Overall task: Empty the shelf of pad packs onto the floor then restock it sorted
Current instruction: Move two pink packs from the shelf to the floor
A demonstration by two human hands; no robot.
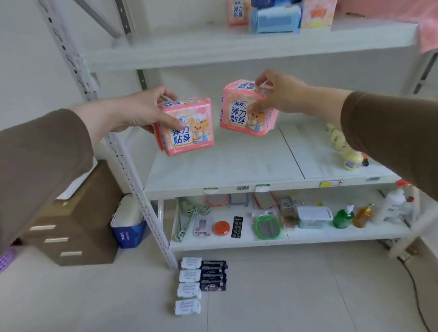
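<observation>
A pink pack (187,127) is held in the left hand (136,113) and another (245,109) pinched in the right hand (280,94), each grip closed, lifted clear of the shelf (239,163), seemingly for the floor (281,308).

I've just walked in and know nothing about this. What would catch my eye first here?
Two pink pad packs held up in front of the middle shelf: the left hand grips one pink pack, the right hand pinches the other pink pack by its top. Below, white packs and black packs lie in neat rows on the floor, and a few more packs sit on the top shelf.
</observation>
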